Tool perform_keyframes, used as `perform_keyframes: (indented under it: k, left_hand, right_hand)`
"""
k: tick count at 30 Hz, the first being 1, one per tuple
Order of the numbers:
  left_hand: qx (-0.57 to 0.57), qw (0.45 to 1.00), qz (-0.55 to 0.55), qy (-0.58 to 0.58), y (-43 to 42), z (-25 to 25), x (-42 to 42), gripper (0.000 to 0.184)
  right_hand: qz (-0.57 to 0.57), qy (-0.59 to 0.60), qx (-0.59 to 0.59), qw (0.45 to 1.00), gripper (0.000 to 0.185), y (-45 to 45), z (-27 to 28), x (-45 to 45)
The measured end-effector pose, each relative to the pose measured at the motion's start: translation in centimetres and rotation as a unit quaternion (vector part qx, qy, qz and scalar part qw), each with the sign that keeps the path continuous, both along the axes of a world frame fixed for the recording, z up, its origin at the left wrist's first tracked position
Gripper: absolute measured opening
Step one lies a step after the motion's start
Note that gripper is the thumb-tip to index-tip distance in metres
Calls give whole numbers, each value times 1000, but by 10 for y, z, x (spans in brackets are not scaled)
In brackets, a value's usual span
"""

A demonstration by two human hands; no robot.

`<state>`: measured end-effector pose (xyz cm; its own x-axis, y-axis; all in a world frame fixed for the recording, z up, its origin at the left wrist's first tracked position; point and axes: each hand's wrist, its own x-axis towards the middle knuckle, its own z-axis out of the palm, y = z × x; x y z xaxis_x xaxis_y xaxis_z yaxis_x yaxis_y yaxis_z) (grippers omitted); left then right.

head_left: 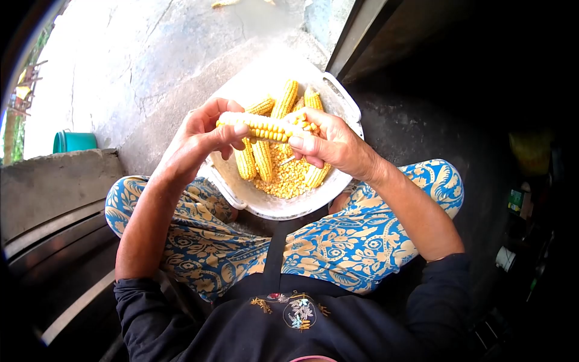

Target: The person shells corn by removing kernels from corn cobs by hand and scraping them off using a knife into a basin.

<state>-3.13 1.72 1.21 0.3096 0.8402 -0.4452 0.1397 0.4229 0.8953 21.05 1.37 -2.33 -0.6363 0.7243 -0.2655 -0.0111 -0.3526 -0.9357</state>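
Both my hands hold one corn cob level above a white basin. Its upper side looks pale and stripped, while yellow kernels still line the lower side. My left hand is closed round the cob's left end. At the other end, the thumb and fingers of my right hand press on the kernels. Below, the white basin stands between my legs. Loose kernels lie in it with several whole cobs, among them a cob leaning at the far side. My hands hide part of the basin's contents.
A teal bucket stands at the far left, behind a low concrete wall. A post rises beyond the basin at the right. Small items, one a white cup-like thing, sit in the dark right side.
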Motion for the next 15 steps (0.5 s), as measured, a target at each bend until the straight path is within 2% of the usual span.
perform_keyframes:
  k: [3,6,7,9,15]
  left_hand:
    - [12,999,-44,3,1,0,-2,38]
    - [82,989,-107,53,1,-2,-3,46]
    - [115,983,-126,67,0,-7,-4,47]
    - [83,976,-185,83,-1,-1,-2,51]
    - [214,893,-300,258,-5,1,-3,46]
  right_hand:
    - [4,22,-11,1000,41,-4,-1,2]
    - [17,17,-23,999,38,-2,3,2]
    - [16,18,-16,1000,30,-3,2,1]
    - [34,-8,3,999,31,-5,1,1]
    - [67,-28,-27,997,28,-5,5,-4]
